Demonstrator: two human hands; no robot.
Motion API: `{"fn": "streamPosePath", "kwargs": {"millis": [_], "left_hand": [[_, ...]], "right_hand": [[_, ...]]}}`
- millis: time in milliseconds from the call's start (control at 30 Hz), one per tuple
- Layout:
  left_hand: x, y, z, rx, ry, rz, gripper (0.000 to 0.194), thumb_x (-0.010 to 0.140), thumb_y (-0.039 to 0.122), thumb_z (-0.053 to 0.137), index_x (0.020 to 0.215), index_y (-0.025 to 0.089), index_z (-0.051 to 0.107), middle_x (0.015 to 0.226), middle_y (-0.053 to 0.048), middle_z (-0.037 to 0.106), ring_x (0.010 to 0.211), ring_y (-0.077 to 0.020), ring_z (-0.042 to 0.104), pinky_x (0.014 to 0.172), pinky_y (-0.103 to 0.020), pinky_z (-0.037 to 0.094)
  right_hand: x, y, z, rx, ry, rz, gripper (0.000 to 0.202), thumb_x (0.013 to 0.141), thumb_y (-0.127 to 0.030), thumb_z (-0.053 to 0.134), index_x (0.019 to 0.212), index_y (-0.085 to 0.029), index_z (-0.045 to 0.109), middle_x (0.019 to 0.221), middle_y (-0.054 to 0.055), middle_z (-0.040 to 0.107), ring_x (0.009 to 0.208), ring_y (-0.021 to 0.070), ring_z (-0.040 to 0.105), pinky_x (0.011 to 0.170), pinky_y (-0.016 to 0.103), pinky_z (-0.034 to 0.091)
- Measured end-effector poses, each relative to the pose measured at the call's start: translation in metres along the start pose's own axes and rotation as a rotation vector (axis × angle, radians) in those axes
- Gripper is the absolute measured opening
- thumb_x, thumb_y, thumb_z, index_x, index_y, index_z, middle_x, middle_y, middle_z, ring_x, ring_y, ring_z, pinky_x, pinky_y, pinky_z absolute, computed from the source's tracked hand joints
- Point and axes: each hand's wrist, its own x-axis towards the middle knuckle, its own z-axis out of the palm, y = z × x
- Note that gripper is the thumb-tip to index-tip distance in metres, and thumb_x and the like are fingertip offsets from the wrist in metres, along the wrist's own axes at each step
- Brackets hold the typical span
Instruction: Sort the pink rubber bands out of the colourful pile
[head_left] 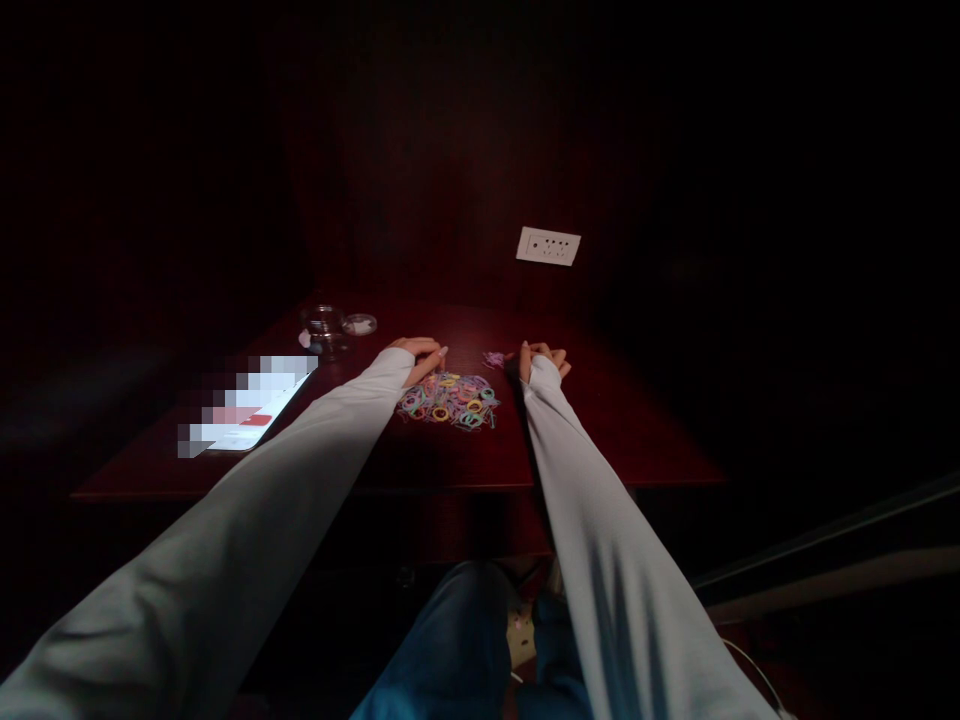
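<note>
A loose pile of small multicoloured elastic bands lies on the dark red table. My left hand rests at the pile's far left edge, fingers loosely bent and thumb a little apart; nothing shows in it. To the right, my right hand is on the table with its fingers curled in and thumb raised. Whatever those fingers may hold is hidden. Just left of that hand sits a small clump of purple bands, apart from the main pile.
A clear jar stands at the back left, with a clear round lid beside it. A lit tablet or phone, partly pixelated, lies on the left. A white socket plate is on the back wall. The table's front edge crosses below my forearms.
</note>
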Motion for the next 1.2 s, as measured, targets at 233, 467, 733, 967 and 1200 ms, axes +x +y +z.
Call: {"fn": "streamPosePath", "kwargs": {"millis": [233, 467, 733, 967, 1200], "left_hand": [[0.001, -0.007, 0.006, -0.007, 0.039, -0.011, 0.048, 0.099, 0.047, 0.044, 0.068, 0.020, 0.069, 0.070, -0.002, 0.067, 0.064, -0.0141, 0.059, 0.068, -0.027, 0.044], [0.001, -0.008, 0.004, -0.004, 0.018, -0.002, 0.048, 0.099, 0.048, 0.044, 0.069, 0.021, 0.070, 0.072, -0.002, 0.069, 0.067, -0.0151, 0.061, 0.069, -0.028, 0.044], [0.001, -0.009, 0.006, -0.011, 0.052, -0.018, 0.052, 0.099, 0.053, 0.043, 0.066, 0.021, 0.069, 0.070, -0.002, 0.070, 0.064, -0.0153, 0.062, 0.068, -0.028, 0.045], [0.013, -0.015, 0.000, -0.282, 0.119, -0.165, 0.057, 0.099, 0.061, 0.042, 0.070, 0.020, 0.070, 0.066, -0.005, 0.067, 0.060, -0.0164, 0.059, 0.060, -0.030, 0.047], [0.007, 0.004, 0.002, -0.423, -0.005, -0.029, 0.054, 0.094, 0.064, 0.053, 0.085, 0.018, 0.079, 0.096, -0.012, 0.078, 0.091, -0.0251, 0.072, 0.083, -0.037, 0.056]], "right_hand": [[0.000, -0.010, -0.006, -0.014, -0.079, -0.007, 0.058, 0.107, -0.041, 0.034, 0.073, -0.023, 0.076, 0.115, 0.005, 0.070, 0.111, 0.0249, 0.042, 0.098, 0.040, 0.025], [-0.008, -0.011, -0.005, -0.056, -0.188, -0.207, 0.055, 0.107, -0.049, 0.038, 0.079, -0.028, 0.081, 0.119, 0.003, 0.069, 0.111, 0.0248, 0.043, 0.099, 0.040, 0.028], [-0.009, -0.015, -0.006, -0.125, -0.137, -0.208, 0.048, 0.108, -0.041, 0.039, 0.092, -0.030, 0.083, 0.119, 0.004, 0.069, 0.115, 0.0251, 0.045, 0.098, 0.041, 0.031], [-0.018, -0.021, -0.018, 0.059, -0.227, -0.295, 0.046, 0.107, -0.041, 0.041, 0.090, -0.029, 0.083, 0.097, 0.003, 0.076, 0.104, 0.0219, 0.054, 0.096, 0.036, 0.036], [-0.020, -0.025, -0.014, 0.174, -0.311, -0.354, 0.048, 0.105, -0.042, 0.041, 0.086, -0.025, 0.082, 0.091, 0.003, 0.078, 0.101, 0.0211, 0.060, 0.092, 0.034, 0.040]]}}
